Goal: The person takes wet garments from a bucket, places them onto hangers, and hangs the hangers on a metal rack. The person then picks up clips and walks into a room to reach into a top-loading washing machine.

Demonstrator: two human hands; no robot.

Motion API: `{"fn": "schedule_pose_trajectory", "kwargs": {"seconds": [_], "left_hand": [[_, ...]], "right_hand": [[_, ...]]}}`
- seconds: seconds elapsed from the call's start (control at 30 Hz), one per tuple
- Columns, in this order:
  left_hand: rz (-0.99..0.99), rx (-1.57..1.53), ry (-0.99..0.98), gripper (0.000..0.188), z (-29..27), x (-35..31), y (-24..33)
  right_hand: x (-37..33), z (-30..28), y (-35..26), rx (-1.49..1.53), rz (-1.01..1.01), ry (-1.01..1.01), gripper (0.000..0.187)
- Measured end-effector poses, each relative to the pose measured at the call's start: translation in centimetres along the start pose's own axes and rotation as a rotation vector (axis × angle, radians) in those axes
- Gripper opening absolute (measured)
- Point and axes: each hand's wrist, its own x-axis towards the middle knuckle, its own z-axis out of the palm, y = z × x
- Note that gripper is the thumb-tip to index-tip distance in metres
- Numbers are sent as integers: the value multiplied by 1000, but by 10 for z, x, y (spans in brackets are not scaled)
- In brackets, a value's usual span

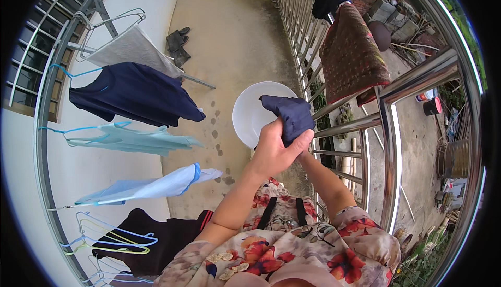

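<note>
A bunched navy cloth (298,118) is gripped in my left hand (279,146), with the thumb pressed along its near side. One end of the cloth sticks out to the left, over a round white basin (245,112). My right hand (303,154) comes up from the right, crossing beneath the left one, and meets the underside of the bundle. Its fingers are hidden behind the left hand and the cloth. The basin lies below and beyond my hands, beside the metal railing.
A navy shirt (133,91), an aqua top (130,138) and a light blue garment (151,185) hang at left, above bare hangers (120,242). Metal railing (344,126) runs along the right, with a brown patterned mat (352,54) over it. Dark boots (178,47) rest on the floor.
</note>
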Motion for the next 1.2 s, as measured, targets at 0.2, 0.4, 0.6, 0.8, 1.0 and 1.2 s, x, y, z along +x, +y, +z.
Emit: {"fn": "schedule_pose_trajectory", "kwargs": {"seconds": [0.2,0.4,0.6,0.8,1.0,1.2], "left_hand": [[19,-430,167,38,-118,132,-31],[-170,-281,315,24,-202,262,-116],[-374,-81,383,24,-252,308,-218],[-482,-223,521,42,-286,330,-297],[-470,-309,364,51,-290,351,-295],[-389,-107,108,62,-219,362,-247]], "right_hand": [[82,110,-161,112,171,9,24],[219,189,-210,265,308,39,20],[355,250,-194,253,311,2,20],[425,281,-175,159,342,-20,18],[415,275,-174,234,674,-239,42],[274,225,-296,-122,-454,-268,73]]}}
